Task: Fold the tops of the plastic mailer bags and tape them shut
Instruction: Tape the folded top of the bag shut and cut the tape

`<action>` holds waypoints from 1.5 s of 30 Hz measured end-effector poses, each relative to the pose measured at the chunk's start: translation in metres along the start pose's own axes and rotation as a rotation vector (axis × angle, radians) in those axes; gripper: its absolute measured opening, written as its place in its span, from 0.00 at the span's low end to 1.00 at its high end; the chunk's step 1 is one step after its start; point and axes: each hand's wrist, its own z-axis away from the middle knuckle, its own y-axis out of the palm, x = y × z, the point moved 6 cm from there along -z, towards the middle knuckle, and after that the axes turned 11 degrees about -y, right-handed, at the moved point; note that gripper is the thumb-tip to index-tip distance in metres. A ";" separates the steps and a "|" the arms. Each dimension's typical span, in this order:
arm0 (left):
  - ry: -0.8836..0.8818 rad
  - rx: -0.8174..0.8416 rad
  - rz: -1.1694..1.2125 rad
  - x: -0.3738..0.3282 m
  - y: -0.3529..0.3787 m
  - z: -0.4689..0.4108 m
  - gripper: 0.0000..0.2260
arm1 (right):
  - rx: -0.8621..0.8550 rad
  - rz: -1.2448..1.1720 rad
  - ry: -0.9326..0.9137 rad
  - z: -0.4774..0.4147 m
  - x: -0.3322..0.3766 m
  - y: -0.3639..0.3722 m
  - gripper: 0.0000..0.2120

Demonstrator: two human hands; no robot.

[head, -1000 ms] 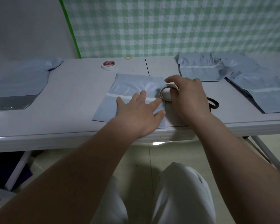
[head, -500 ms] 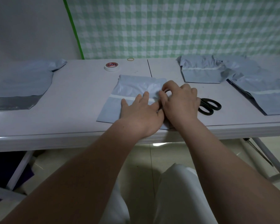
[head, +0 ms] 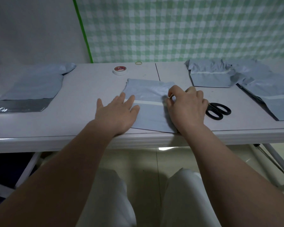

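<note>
While my right hand (head: 187, 107) pinches the tape (head: 171, 96) at the right end of the strip (head: 147, 102), my left hand (head: 116, 112) presses flat, fingers spread, on the left part of the bag (head: 147, 90) at the near table (head: 88, 89) edge. The strip runs leftward from my grip, so I judge the tape must go that way.

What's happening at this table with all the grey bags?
A person is sealing grey mailer bags at a white table. The left hand lies flat on the middle bag, holding it down. The right hand is curled at the right end of the bag's pale strip, pinching something pale, probably tape, though it is mostly hidden. Scissors lie just right of that hand, a spare tape roll sits farther back, and more bags lie at either side.
</note>
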 end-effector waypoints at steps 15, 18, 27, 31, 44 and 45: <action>0.372 -0.155 0.133 -0.085 0.005 0.025 0.21 | 0.015 -0.304 -0.074 0.002 -0.018 0.001 0.16; 0.369 -0.137 0.088 -0.085 0.008 0.027 0.23 | -0.051 -0.393 -0.067 0.005 -0.031 -0.006 0.21; 0.336 -0.107 0.057 -0.085 0.009 0.027 0.23 | -0.188 -0.341 -0.008 0.010 -0.039 -0.008 0.24; 0.339 -0.107 0.060 -0.085 0.008 0.029 0.23 | -0.200 -0.310 0.061 0.016 -0.038 -0.014 0.25; 0.274 0.021 0.025 -0.093 0.003 0.029 0.25 | -0.257 -0.294 0.061 0.015 -0.040 -0.015 0.19; 0.268 0.022 0.021 -0.094 0.003 0.029 0.25 | -0.257 -0.305 0.068 0.015 -0.041 -0.014 0.18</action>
